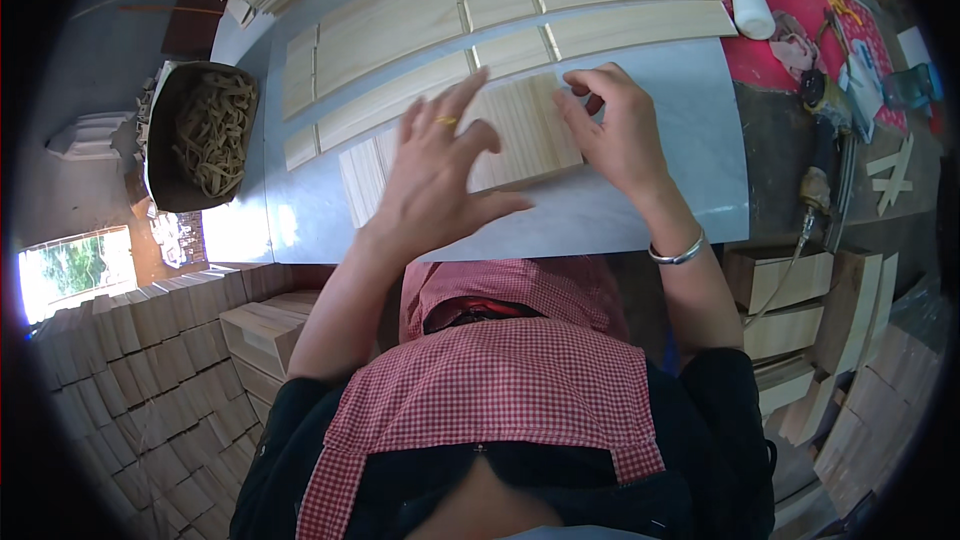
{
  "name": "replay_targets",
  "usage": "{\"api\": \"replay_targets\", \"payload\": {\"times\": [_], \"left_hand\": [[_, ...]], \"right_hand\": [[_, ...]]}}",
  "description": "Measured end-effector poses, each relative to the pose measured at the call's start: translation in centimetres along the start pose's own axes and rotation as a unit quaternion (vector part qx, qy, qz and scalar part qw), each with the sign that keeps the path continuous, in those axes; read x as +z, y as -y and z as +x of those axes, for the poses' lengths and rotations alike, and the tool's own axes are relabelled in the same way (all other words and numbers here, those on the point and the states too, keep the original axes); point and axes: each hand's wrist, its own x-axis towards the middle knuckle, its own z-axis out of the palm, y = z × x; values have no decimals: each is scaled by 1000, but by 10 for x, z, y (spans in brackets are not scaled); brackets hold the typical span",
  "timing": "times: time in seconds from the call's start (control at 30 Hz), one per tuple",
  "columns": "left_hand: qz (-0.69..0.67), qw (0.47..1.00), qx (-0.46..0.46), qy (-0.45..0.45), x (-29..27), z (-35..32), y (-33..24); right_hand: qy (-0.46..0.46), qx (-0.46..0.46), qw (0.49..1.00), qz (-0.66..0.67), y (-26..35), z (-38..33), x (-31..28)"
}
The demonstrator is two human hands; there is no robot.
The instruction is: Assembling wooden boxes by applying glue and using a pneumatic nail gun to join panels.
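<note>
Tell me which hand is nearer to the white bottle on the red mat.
The right hand. It rests on the right end of the slat row, below and left of the white bottle. The left hand is farther left, over the row's middle.

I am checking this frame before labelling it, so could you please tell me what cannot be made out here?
- Head view: the left hand covers the middle of the row of wooden slats; contact cannot be told.
- The right hand hides the slats' right end.
- The tools on the red mat are too small to identify.
- The stacked wood blocks blur into the dark rim.
</note>
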Motion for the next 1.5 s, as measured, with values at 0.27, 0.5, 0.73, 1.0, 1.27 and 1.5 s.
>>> {"api": "replay_targets", "payload": {"times": [0.27, 0.5, 0.73, 1.0, 1.27, 1.5], "left_hand": [[-80, 997, -7, 1, 40, 24, 13], [-122, 992, -1, -33, 48, 26, 13], [-121, 992, -12, -35, 49, 27, 11], [-86, 996, -14, -30, 48, 26, 13], [-82, 996, 3, -28, 50, 29, 14], [-100, 994, 3, -51, 50, 31, 11]], "right_hand": [[-7, 26, 999, -26, 1, 1, 16], [0, 1, 994, -110, 7, 0, 18], [-1, -13, 993, -120, 9, 0, 17], [70, 36, 996, -50, 16, -26, -28], [124, -3, 976, -177, 30, -45, -31], [164, -34, 972, -162, 23, -38, -34]]}}
